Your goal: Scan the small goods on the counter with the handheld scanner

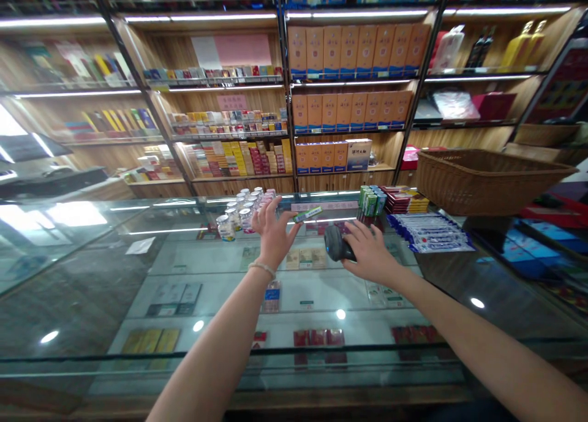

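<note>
Green and slim, the small pack [308,214] sits pinched in the left hand [274,231] at twelve o'clock. Toward one o'clock, the right hand [370,248] grips a dark scanner [337,243] above the glass counter [220,308].

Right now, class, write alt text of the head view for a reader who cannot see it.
A person's left hand holds a small green-and-white packet and the right hand a dark handheld scanner, over a glass display counter. Small jars stand left, a wicker basket right; orange boxes line shelves behind.
</note>
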A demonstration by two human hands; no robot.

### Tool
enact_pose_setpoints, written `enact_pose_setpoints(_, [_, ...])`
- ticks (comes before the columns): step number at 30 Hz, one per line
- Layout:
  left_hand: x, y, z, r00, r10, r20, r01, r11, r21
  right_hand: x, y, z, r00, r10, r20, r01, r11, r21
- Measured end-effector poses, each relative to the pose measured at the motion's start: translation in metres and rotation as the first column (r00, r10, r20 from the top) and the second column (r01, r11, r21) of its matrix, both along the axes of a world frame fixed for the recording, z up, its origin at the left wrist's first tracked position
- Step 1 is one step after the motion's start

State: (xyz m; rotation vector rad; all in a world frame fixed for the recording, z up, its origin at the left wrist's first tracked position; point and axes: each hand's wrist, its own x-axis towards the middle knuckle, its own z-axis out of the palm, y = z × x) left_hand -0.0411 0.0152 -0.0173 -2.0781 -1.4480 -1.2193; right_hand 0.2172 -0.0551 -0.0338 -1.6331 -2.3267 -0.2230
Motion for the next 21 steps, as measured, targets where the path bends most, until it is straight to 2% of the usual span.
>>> enact_pose_setpoints(4, [0.001, 0.000, -0.002, 1.000, 0.005, 0.013, -0.005, 1.000, -0.004, 0.001, 0.000, 0.008, 1.000, -0.014, 0.022, 0.015, 0.998, -0.057])
enact_pose_setpoints(7, [0.002, -0.001, -0.002, 1.000, 0.004, 0.019, -0.004, 1.000, -0.002, 0.001, 0.007, 0.020, 0.999, -0.042, -0.025, 0.040, 0.996, -0.084])
enact_pose_setpoints(12, [0.004, -0.001, -0.003, 1.000, -0.023, 0.015, 0.023, 1.000, 0.019, -0.008, 0.039, 0.044, 0.960, -0.163, -0.229, 0.136, 0.982, -0.128])
enact_pose_setpoints(16, [0.005, -0.001, -0.004, 0.999, -0.036, 0.023, 0.035, 0.998, 0.049, -0.021, 0.068, 0.056, 0.909, -0.216, -0.356, 0.166, 0.972, -0.165])
enact_pose_setpoints(21, [0.006, -0.002, -0.005, 0.999, -0.043, 0.027, 0.042, 0.998, 0.045, -0.030, 0.091, 0.059, 0.862, -0.177, -0.476, 0.074, 0.971, -0.228])
